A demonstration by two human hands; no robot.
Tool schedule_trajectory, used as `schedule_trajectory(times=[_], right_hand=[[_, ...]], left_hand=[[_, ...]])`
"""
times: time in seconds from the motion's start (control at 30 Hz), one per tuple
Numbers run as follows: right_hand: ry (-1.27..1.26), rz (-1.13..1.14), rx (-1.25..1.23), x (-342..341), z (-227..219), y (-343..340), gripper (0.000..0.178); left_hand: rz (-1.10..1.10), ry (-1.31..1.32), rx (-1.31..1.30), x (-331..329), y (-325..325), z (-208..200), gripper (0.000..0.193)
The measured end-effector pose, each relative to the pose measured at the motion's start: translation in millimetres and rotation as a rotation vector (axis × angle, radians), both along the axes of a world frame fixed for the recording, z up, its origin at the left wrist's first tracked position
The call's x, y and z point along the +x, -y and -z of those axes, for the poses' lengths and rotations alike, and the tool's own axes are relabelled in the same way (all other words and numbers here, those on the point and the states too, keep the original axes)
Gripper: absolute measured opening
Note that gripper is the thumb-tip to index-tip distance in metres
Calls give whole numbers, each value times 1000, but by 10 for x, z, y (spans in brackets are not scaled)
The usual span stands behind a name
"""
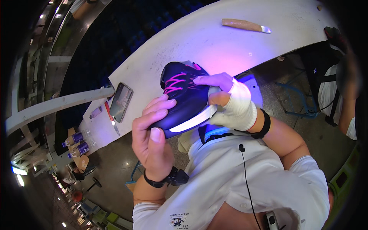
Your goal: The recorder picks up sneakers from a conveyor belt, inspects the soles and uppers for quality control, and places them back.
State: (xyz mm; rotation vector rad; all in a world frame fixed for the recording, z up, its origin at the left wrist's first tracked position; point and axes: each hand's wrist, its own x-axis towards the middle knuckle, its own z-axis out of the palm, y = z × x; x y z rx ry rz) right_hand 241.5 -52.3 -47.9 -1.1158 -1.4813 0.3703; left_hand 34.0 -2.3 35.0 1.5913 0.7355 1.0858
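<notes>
A black sneaker with pink laces and a white midsole is held up in front of me, over the near edge of the white table. My bare left hand grips its toe end, fingers across the upper and thumb against the sole edge. My right hand, in a white fingerless glove, is closed on the sneaker's side, with the index finger stretched along the upper by the laces. Purple-pink light falls on the glove and the nearby tabletop. The far end of the sneaker is partly hidden from view.
A wooden-handled knife lies on the table's far right. At the left are a phone, a thin red-handled tool and a small clear container. A white metal bar reaches in from the left. Another person sits at the right.
</notes>
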Motion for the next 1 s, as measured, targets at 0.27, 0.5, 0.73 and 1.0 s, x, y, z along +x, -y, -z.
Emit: schedule_trajectory(times=[0.27,0.5,0.73,1.0], right_hand=[[251,-87,158,-92,42,-197,48],[283,-108,-116,-33,92,-251,41],[275,-165,38,-250,382,-393,44],[466,-79,139,-446,507,-361,28]], left_hand=[[247,-546,295,-262,-280,-168,75],[195,-490,218,-472,-298,17,48],[205,-596,-441,-787,-384,-23,84],[-2,-1163,-124,-515,-274,244,101]])
